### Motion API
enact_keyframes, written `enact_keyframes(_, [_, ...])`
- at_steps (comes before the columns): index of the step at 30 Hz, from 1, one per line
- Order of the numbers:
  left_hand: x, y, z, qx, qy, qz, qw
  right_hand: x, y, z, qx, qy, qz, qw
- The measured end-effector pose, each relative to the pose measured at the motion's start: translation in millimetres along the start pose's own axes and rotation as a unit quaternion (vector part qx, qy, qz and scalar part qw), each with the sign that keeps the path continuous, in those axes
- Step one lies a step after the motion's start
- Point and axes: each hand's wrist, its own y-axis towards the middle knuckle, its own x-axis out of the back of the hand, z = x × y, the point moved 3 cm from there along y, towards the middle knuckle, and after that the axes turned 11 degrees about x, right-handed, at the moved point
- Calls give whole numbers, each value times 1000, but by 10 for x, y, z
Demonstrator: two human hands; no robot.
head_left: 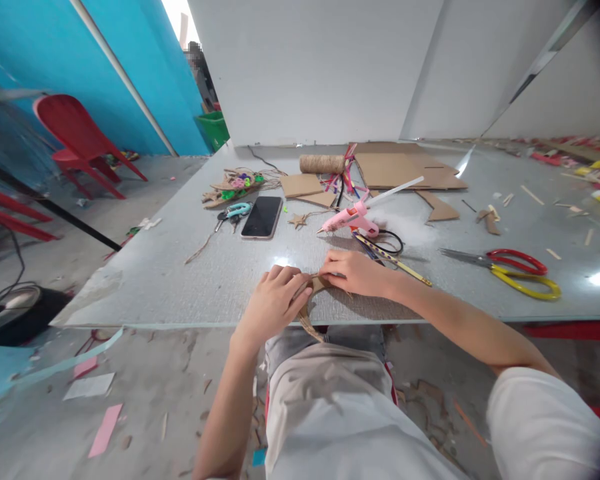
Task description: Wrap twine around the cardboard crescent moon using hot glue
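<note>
Right at the near edge of the table (180, 293), left hand (278, 298) and right hand (353, 272) both pinch a curved brown cardboard piece (321, 285), its lower end jutting past that edge; looks like pressing or shaping, and next calls for steady, even pressure

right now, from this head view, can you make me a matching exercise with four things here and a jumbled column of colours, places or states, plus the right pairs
Things
1. curved brown piece
2. glue gun
3. phone
4. scissors

Colours, places or states
A. lying flat, dark side up
B. red-and-yellow handled
C. held by the left hand and right hand
D. mostly pink

Right pairs: 1-C, 2-D, 3-A, 4-B
</note>
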Motion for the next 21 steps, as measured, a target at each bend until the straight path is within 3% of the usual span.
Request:
enact_keyframes(10, [-2, 15, -16, 4, 14, -10, 1000, 15, 65, 78, 6, -112, 55, 992])
enact_keyframes(16, [-11, 24, -22, 6, 25, -4, 1000, 20, 114, 152, 49, -200, 94, 974])
enact_keyframes(21, [-5, 22, -18, 15, 15, 1, 1000, 106, 77, 95, 0, -126, 97, 987])
